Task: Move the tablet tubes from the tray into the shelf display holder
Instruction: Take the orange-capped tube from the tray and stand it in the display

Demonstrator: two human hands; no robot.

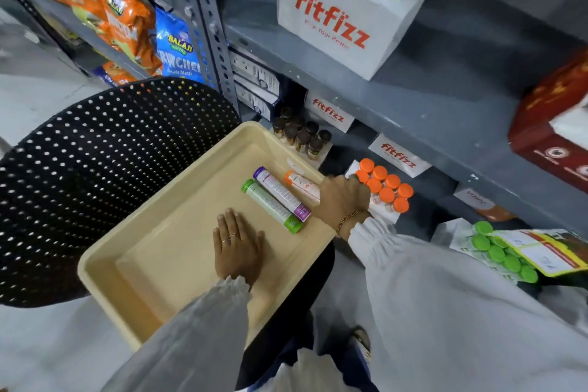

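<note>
A cream tray (178,251) rests on a black perforated chair seat (111,169). Three tablet tubes lie side by side at its far right: a green tube (270,205), a purple tube (281,192) and an orange-and-white tube (300,183). My left hand (238,248) lies flat and open on the tray floor, just short of the green tube. My right hand (342,197) reaches over the tray's right rim to the white display holder (386,215) on the low shelf. Its fingers close on the nearest of several orange-capped tubes (386,188) standing there.
Brown-capped bottles (302,134) stand behind the tray's far corner. Green-capped tubes (499,251) fill another holder at right. A white Fitfizz box (343,16) and a red carton (553,124) sit on the shelf above. Snack bags (127,16) hang at left.
</note>
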